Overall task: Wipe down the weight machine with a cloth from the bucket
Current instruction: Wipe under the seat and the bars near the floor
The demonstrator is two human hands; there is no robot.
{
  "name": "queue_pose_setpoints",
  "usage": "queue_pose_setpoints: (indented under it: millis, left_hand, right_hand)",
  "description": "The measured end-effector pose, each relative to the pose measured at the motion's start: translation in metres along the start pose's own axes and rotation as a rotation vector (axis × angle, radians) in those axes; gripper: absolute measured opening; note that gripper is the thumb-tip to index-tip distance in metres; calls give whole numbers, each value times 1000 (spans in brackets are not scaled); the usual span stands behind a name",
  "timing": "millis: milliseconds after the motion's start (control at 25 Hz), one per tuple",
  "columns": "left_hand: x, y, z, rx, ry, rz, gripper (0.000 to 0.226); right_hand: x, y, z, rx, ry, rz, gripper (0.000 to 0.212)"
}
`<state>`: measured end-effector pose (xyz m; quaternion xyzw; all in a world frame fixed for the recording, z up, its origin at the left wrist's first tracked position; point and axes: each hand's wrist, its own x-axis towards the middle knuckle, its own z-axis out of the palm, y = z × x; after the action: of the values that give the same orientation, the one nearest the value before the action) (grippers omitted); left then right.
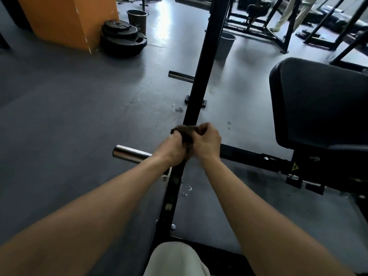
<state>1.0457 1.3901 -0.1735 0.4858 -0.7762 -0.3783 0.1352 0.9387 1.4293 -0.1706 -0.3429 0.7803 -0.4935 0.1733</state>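
Both my hands grip a dark brown cloth (186,134) in the middle of the view, right over the black upright bar (201,76) of the weight machine. My left hand (171,149) holds the cloth's left side and my right hand (207,142) grips its right side, fingers curled round it. The bar runs from the top of the view down past my hands. A chrome plate peg (129,153) sticks out to the left below my left wrist. A grey bucket (226,46) stands on the floor behind the bar.
The machine's black padded seat (318,102) fills the right. A second chrome peg (180,76) juts left higher up. Stacked weight plates (123,36) and another bucket (137,17) sit by an orange pillar (67,18). Water drops (186,191) lie on the grey floor. A person's legs (288,14) stand far right.
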Motion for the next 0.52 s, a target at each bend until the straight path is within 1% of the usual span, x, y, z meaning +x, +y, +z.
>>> queue_pose_setpoints:
  millis: [120, 240, 320, 440, 520]
  left_hand:
    - [14, 20, -11, -99, 106, 58, 30]
    - [9, 12, 8, -43, 178, 82, 31]
    - [-5, -6, 25, 21, 179, 72, 36]
    - [-17, -19, 29, 96, 116, 66, 41]
    - [-7, -16, 20, 72, 111, 71, 43]
  right_hand:
    - [20, -27, -13, 11, 26, -31, 11]
    - [4, -21, -7, 56, 22, -2, 11]
    - [-13, -2, 3, 45, 2, 36, 14]
    - [-24, 12, 5, -32, -48, 37, 14]
    - [-16, 6, 2, -41, -1, 2, 12]
